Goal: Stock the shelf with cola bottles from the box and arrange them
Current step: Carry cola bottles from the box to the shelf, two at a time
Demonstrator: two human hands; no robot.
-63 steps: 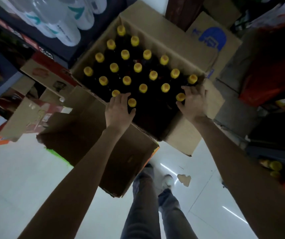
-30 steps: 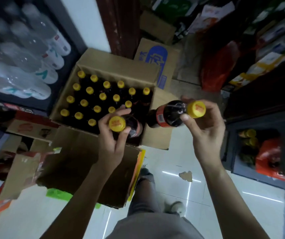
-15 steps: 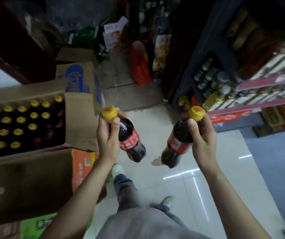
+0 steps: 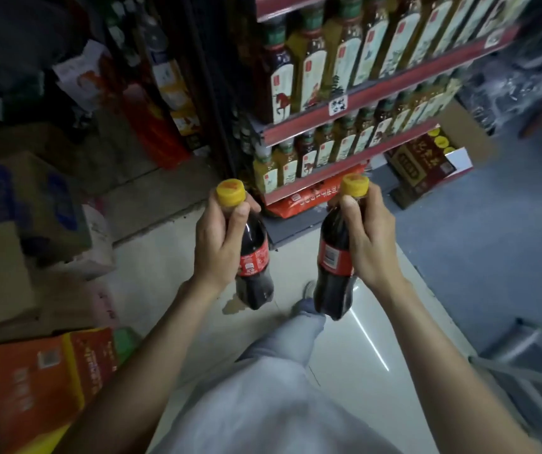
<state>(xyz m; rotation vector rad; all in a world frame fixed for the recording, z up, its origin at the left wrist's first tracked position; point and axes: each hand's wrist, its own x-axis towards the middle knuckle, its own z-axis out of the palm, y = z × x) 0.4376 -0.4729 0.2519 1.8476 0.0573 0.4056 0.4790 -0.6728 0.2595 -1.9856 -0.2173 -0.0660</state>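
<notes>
Yellow-capped dark plastic cola bottles (image 4: 253, 257), one gripped at the neck by each hand (image 4: 217, 244), near the red-edged shelf (image 4: 355, 103); full, probably heavy, slippery.

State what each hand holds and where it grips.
Left hand grips a yellow-capped, red-labelled cola bottle around its neck; right hand grips another such bottle likewise.

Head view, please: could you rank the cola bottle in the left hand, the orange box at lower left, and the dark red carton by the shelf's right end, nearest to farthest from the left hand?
1. Cola bottle, gripped in the left hand itself.
2. Orange box, below and to the left on the floor.
3. Dark red carton, far right, beyond the right hand.
</notes>
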